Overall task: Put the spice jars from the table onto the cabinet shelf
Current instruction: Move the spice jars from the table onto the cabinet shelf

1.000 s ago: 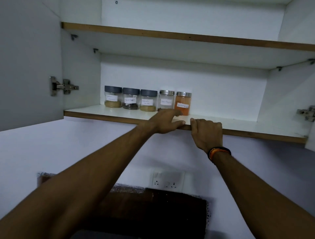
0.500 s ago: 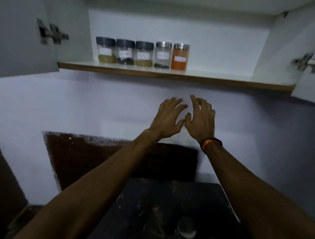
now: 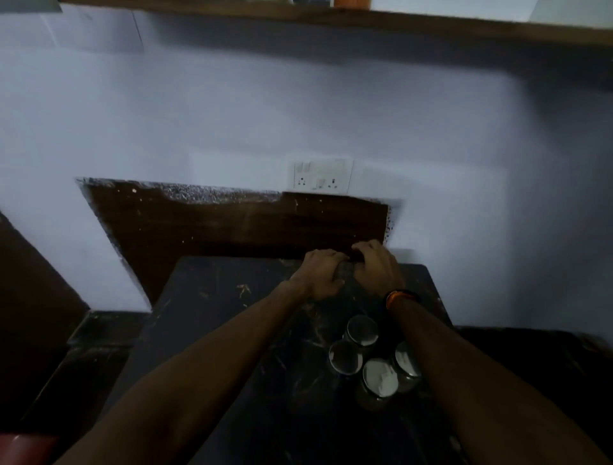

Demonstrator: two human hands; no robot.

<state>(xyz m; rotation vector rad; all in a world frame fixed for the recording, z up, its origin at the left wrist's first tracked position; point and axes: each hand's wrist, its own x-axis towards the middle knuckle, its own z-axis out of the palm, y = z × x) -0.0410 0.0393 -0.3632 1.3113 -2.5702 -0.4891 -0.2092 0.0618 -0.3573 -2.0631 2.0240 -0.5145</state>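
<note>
both hands are down on the dark table [image 3: 205, 298], close together near its far edge. the left hand [image 3: 320, 277] and the right hand [image 3: 376, 269] curl their fingers around something dark between them. it looks like a jar, but the picture is blurry there and i cannot tell for sure. four spice jars [image 3: 363, 356] with shiny lids stand in a bunch nearer the person, just by the right arm. the cabinet shelf [image 3: 331, 16] is high up at the top of the view, with an orange jar [image 3: 351, 3] just peeking in. to do this step well, i think the hands should hold the thing snug around its sides, keep it straight up, and lift slowly. the arms should stay away from the bunch of jars so none tip over.
</note>
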